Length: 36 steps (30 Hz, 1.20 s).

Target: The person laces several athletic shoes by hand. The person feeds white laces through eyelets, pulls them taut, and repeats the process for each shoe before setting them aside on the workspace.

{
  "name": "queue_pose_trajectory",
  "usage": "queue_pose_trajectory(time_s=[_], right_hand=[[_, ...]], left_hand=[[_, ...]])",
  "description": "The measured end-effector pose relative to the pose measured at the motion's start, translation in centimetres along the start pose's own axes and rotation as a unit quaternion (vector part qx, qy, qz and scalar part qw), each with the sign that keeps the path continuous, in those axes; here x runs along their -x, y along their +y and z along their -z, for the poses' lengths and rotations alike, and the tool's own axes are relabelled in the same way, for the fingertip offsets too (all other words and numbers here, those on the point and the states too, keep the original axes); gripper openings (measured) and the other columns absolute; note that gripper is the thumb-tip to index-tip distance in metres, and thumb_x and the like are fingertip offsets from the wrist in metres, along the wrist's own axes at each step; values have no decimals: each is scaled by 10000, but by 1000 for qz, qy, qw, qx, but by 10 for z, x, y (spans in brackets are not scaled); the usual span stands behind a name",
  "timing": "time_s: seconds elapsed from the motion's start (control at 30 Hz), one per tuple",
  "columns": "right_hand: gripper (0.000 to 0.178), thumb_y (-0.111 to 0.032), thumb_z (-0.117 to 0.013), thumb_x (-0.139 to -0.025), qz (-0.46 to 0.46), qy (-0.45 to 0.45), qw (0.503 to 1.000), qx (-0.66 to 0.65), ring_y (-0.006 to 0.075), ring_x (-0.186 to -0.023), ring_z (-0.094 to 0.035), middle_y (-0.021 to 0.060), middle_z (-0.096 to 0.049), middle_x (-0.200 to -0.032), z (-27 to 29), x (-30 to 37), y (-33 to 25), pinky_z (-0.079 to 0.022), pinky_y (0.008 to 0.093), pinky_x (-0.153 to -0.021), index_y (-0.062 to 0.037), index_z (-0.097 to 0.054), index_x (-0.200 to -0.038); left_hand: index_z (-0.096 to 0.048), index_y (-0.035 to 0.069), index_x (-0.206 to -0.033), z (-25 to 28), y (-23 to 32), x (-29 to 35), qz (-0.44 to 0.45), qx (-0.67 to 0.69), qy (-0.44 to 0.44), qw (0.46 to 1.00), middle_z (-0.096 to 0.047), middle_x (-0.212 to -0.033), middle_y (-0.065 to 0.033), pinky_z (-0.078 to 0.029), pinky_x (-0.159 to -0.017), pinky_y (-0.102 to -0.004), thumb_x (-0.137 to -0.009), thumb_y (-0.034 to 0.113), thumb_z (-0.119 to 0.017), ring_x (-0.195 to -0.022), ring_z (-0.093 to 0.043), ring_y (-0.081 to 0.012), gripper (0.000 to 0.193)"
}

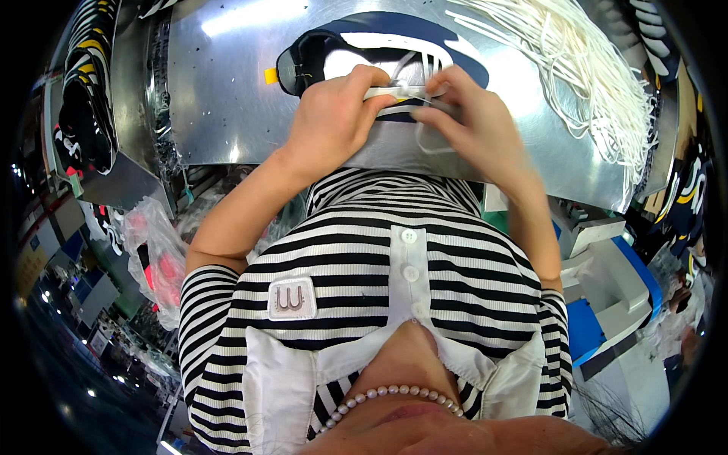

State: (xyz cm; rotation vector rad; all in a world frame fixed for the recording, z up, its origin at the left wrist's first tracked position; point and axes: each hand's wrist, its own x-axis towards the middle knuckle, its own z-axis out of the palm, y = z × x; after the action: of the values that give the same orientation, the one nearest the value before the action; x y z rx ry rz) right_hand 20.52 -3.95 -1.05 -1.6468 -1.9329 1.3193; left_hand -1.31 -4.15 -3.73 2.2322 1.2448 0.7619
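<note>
A navy and white shoe upper (402, 26) lies on its side on the metal table, its opening to the left with a small yellow tab (270, 76) at the heel. White shoelace strands cross its throat. My left hand (334, 117) pinches the white eyelet edge between thumb and fingers. Just to the right, my right hand (485, 125) is slightly blurred, its thumb and fingers closed on a white shoelace (436, 150) at that same edge. A loop of this lace hangs below the fingers. The exact fingertip contact is partly hidden.
A large pile of loose white shoelaces (584, 72) covers the right of the metal table (220, 98). Stacked dark shoe uppers (87, 106) stand at the far left. Plastic bags (155, 258) hang below left; a blue and grey machine or case (607, 292) stands lower right.
</note>
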Motion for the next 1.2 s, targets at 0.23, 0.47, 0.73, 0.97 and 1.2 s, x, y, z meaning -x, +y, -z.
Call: queue_pose_trajectory(time_s=[0.23,0.47,0.73,0.97,1.2], right_hand=[[147,-180,-592,-911,221,14,974,44,309,-670,-652,110,-668,-719,-3,-38,-16,-503,396,-626,-92,-676,-993],[131,-138,-651,-872,144,-43,987,-55,288,-692,-675,123,-700,-776,-9,-34,-3,-520,363,-640,-89,-698,-985],[138,-122,-690,-904,273,224,862,-364,110,-797,-690,57,-741,-868,60,-41,-11,-519,245,-722,2,-703,-963],[91,-66,-707,-867,56,30,934,-351,90,-776,-596,8,-651,-856,-15,-46,5,-478,234,-718,-21,-687,-944],[166,-147,-689,-895,66,36,961,-268,105,-830,-593,31,-621,-945,-15,-51,3,-467,241,-728,-10,-684,-988]], left_hand=[[-601,35,-962,-4,-8,5,-127,-19,31,991,-655,-805,-113,-489,-569,-363,-785,30,-754,-650,-631,-285,234],[-594,28,-966,-3,-13,13,-172,-1,25,985,-665,-813,-121,-507,-585,-359,-773,16,-757,-672,-644,-285,253],[-563,22,-967,8,-7,8,-97,24,-66,993,-661,-820,-122,-507,-607,-361,-827,52,-736,-688,-648,-297,225],[-306,43,-1426,15,6,-4,173,180,-42,967,-700,-939,-189,-536,-740,-374,-877,293,-734,-877,-701,-328,739],[-582,29,-1217,3,10,-16,254,101,14,962,-690,-904,-52,-494,-693,-226,-876,184,-753,-791,-630,-84,412]])
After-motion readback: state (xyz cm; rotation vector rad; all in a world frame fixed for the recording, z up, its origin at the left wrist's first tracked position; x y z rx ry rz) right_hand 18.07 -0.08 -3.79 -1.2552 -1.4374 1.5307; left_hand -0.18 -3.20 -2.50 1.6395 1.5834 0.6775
